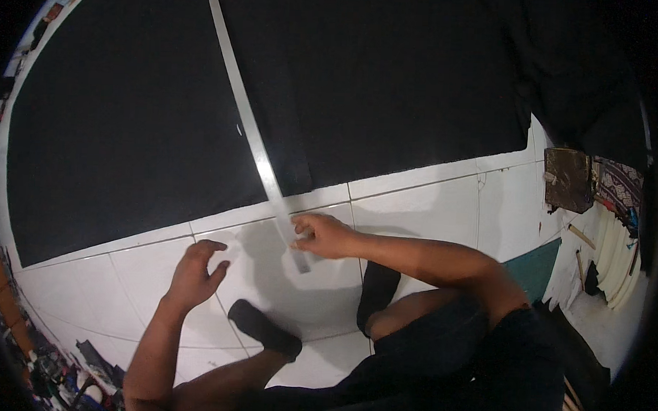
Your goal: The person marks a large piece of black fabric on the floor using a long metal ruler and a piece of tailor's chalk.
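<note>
A long, straight metal ruler (253, 139) lies across a large spread of black cloth (133, 119), its near end reaching past the cloth over white floor tiles. That near end looks blurred. At its right edge is my right hand (326, 236), thumb and forefinger apart, the tips at or very near the metal; contact is unclear. My left hand (195, 273) hovers over the tiles left of the ruler, thumb and fingers spread, holding nothing. On the cloth beside the ruler shows a small white sliver (239, 130), too small to identify.
Bunched dark cloth (583, 84) lies at the far right. Below it are a brown block (567, 179), a green sheet (535, 269) and curved cream-coloured pieces (617, 252). Assorted clutter (55, 377) fills the lower left. My dark-socked feet (265, 329) are on the white tiles (137, 293).
</note>
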Available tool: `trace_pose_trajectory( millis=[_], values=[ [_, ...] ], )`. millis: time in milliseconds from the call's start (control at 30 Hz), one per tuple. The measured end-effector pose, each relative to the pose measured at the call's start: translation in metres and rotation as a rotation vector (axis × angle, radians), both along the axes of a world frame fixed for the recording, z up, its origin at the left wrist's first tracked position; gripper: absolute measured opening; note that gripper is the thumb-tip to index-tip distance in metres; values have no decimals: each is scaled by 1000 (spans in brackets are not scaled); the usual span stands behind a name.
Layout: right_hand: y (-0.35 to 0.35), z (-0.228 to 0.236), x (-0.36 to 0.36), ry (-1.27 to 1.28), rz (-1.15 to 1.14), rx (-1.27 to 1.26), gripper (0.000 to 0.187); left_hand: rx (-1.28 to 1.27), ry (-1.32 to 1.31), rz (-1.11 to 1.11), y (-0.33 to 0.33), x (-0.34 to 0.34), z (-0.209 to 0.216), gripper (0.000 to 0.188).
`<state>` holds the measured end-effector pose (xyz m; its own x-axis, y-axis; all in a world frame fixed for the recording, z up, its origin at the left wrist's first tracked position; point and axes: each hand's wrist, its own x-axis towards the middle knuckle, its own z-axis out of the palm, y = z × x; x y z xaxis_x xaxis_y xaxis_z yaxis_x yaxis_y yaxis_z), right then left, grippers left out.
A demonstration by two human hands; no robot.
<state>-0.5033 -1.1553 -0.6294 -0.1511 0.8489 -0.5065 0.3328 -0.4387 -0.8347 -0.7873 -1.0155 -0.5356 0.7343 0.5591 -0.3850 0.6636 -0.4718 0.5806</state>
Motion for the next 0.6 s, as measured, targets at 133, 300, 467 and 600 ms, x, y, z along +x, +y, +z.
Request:
trace_pose_trajectory(
  millis=[133, 300, 467, 600],
  values=[
    [-9, -14, 51, -273, 338, 323, 26, 3, 12, -196, 17, -13, -54, 29],
    [0, 6, 96, -438, -197, 340, 36, 154, 66, -350, 35, 28, -66, 37],
    [-23, 7, 95, -212, -494, 166, 44, 232, 172, -502, 23, 111, -62, 63],
    [-27, -2, 83, -232, -420, 241, 30, 182, 201, -576, 6, 130, -81, 77]
  ],
)
